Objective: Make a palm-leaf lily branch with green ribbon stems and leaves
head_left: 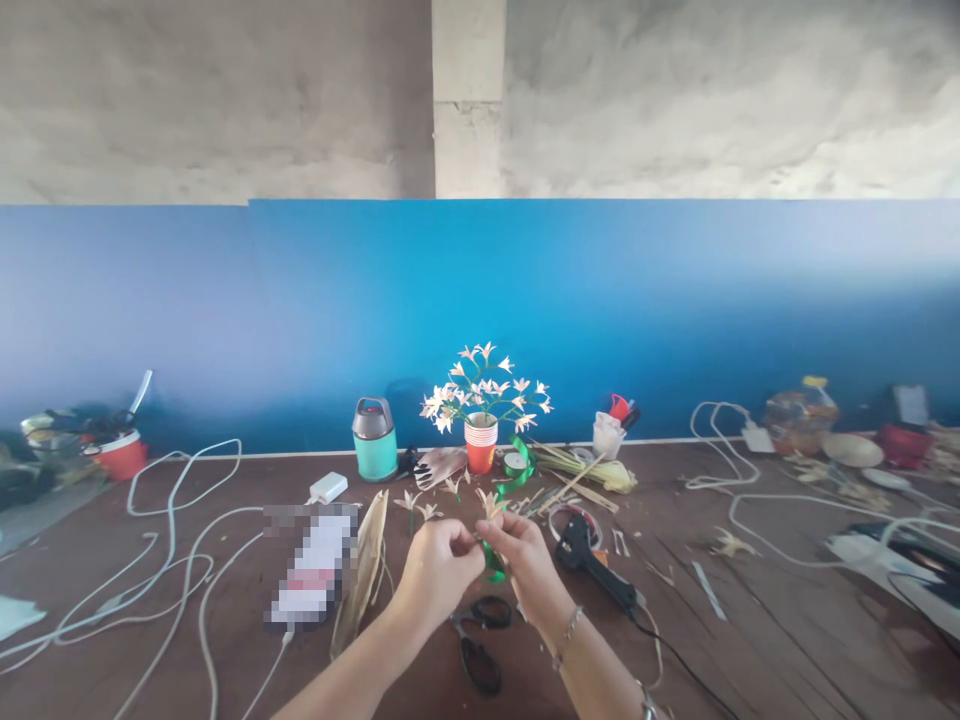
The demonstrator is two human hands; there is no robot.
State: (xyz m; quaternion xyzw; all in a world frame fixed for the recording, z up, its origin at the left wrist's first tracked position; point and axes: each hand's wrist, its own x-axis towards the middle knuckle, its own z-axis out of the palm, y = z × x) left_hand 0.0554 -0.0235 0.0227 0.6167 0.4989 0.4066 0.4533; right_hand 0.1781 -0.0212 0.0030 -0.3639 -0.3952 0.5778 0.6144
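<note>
My left hand (439, 568) and my right hand (525, 560) meet above the brown table (750, 640), both with fingers pinched round a small pale straw flower (491, 505) whose stem is wrapped in green ribbon (493, 562). Black scissors (480, 640) lie on the table just under my hands. A black glue gun (592, 560) lies to the right of my right hand. A dried husk leaf (365, 570) lies left of my left hand. Behind stands an orange paper cup (481, 445) holding a bunch of pale straw flowers (484, 390).
White cables (172, 560) loop over the left of the table, with a white charger (328, 488). A teal flask (374, 440), a green ribbon roll (517, 463), husk strips (585, 472) and a white cup (607, 435) stand at the back. More cables and bowls lie right.
</note>
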